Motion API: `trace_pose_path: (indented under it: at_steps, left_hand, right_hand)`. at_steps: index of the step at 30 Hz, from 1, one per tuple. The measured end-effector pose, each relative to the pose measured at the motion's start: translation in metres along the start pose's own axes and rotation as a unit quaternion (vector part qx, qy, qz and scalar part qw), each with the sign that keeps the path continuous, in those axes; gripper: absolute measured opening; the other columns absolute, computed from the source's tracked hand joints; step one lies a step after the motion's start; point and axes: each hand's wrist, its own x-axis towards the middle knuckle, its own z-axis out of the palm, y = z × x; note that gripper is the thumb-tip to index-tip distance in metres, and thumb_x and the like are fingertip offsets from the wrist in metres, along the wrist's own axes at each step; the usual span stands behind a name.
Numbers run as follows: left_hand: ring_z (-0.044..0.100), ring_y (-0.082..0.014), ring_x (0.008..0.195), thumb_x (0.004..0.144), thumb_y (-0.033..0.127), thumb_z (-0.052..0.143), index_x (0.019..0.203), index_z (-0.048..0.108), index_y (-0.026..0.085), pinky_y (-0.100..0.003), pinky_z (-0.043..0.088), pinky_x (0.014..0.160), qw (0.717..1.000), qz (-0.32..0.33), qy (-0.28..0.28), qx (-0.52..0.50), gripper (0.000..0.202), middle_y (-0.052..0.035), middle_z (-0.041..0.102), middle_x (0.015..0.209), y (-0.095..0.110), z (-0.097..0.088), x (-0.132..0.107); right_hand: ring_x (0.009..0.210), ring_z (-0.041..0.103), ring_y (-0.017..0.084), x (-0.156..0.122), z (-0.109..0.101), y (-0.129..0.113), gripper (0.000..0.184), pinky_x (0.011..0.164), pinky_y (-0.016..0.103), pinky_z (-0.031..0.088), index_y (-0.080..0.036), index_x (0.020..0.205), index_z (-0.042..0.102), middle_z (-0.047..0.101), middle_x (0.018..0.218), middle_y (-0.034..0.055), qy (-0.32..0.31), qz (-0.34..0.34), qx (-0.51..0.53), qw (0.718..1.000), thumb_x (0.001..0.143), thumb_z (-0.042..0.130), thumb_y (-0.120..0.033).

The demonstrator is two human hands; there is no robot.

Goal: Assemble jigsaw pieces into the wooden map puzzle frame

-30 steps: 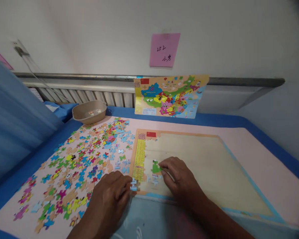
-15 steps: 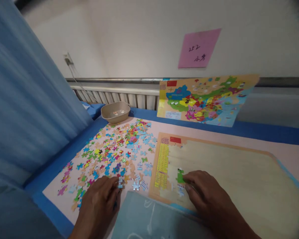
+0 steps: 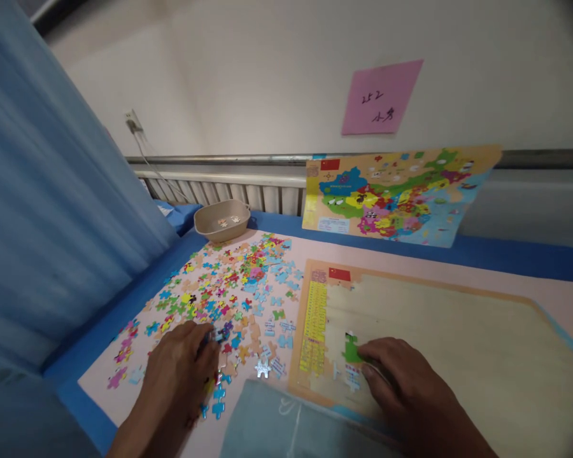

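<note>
My left hand lies palm down on the scattered puzzle pieces, its fingers curled over a few small pieces near the front of the pile. My right hand rests on the puzzle board, fingertips touching a green piece set in the board's lower left area. Light blue pieces sit just below the green one. The board's left edge carries a yellow text strip and a red flag.
A colourful reference map leans against the wall rail. A beige bowl holding a few pieces stands at the back left. A pink note is stuck on the wall. A blue curtain hangs at left. A grey-blue cloth lies at the near edge.
My left hand slid left from the board's corner onto the loose pieces. My right hand stayed on the green piece. The camera turned left.
</note>
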Motion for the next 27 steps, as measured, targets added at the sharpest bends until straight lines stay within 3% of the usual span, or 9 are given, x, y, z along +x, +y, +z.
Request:
trace_pose_path:
  at_steps: [5, 8, 11, 15, 19, 22, 27]
  left_hand:
    - [0.075, -0.0289, 0.109, 0.104, 0.033, 0.047, 0.122, 0.081, 0.027, -0.037, 0.057, 0.086, 0.999, -0.037, 0.002, 0.034, 0.039, -0.0088, 0.080, 0.120, -0.021, -0.006, 0.002]
    - [0.073, -0.0318, 0.117, 0.104, 0.034, 0.048, 0.131, 0.078, 0.024, -0.040, 0.057, 0.090, 0.998, -0.050, -0.005, 0.025, 0.042, -0.0103, 0.079, 0.126, -0.024, -0.013, 0.006]
    - [0.074, -0.0280, 0.111, 0.105, 0.031, 0.046, 0.123, 0.080, 0.025, -0.037, 0.056, 0.088, 1.000, -0.003, -0.007, -0.014, 0.039, -0.0095, 0.079, 0.122, -0.007, -0.023, 0.017]
    - [0.071, -0.0222, 0.092, 0.105, 0.021, 0.046, 0.093, 0.078, 0.024, -0.033, 0.049, 0.079, 0.991, 0.112, -0.058, -0.036, 0.033, -0.0058, 0.075, 0.096, 0.039, -0.042, 0.045]
    - [0.067, -0.0213, 0.090, 0.101, 0.013, 0.052, 0.086, 0.073, 0.021, -0.031, 0.043, 0.077, 0.983, 0.157, -0.089, -0.043, 0.028, -0.0051, 0.073, 0.092, 0.075, -0.046, 0.070]
    - [0.066, -0.0199, 0.087, 0.097, 0.011, 0.054, 0.083, 0.071, 0.020, -0.030, 0.040, 0.076, 0.984, 0.139, -0.088, -0.071, 0.024, -0.0043, 0.071, 0.089, 0.083, -0.035, 0.075]
    - [0.060, -0.0177, 0.079, 0.097, 0.018, 0.054, 0.074, 0.066, 0.021, -0.030, 0.035, 0.070, 0.977, 0.136, -0.117, -0.115, 0.026, -0.0021, 0.066, 0.080, 0.077, -0.015, 0.067]
  right_hand:
    - [0.086, 0.074, 0.022, -0.002, -0.001, 0.002, 0.013, 0.073, 0.038, 0.059, -0.028, 0.108, 0.066, 0.075, 0.096, 0.0012, -0.009, 0.009, 0.003, 1.000, 0.104, 0.054, -0.024]
    - [0.083, 0.074, 0.022, -0.001, 0.001, 0.005, 0.014, 0.070, 0.037, 0.058, -0.029, 0.107, 0.066, 0.075, 0.095, 0.0008, -0.001, 0.005, 0.003, 1.000, 0.103, 0.054, -0.023]
    - [0.083, 0.074, 0.022, -0.001, 0.003, 0.005, 0.014, 0.070, 0.037, 0.057, -0.029, 0.107, 0.066, 0.075, 0.095, 0.0002, -0.003, 0.009, 0.003, 1.000, 0.103, 0.054, -0.023]
    - [0.086, 0.073, 0.022, -0.002, 0.002, 0.004, 0.013, 0.073, 0.037, 0.056, -0.029, 0.108, 0.064, 0.074, 0.096, -0.0001, -0.020, 0.019, 0.012, 1.000, 0.104, 0.053, -0.022]
    - [0.089, 0.071, 0.022, -0.003, -0.001, 0.003, 0.013, 0.076, 0.037, 0.055, -0.028, 0.109, 0.063, 0.073, 0.099, 0.0009, -0.032, 0.034, 0.013, 0.999, 0.105, 0.053, -0.021]
    - [0.089, 0.070, 0.022, -0.004, -0.002, 0.001, 0.014, 0.078, 0.038, 0.054, -0.026, 0.109, 0.062, 0.072, 0.099, 0.0019, -0.032, 0.028, 0.013, 0.999, 0.105, 0.052, -0.019]
    - [0.093, 0.068, 0.025, -0.002, -0.004, -0.004, 0.014, 0.081, 0.041, 0.052, -0.024, 0.109, 0.064, 0.072, 0.100, 0.0053, -0.062, 0.055, 0.021, 0.996, 0.105, 0.052, -0.019]
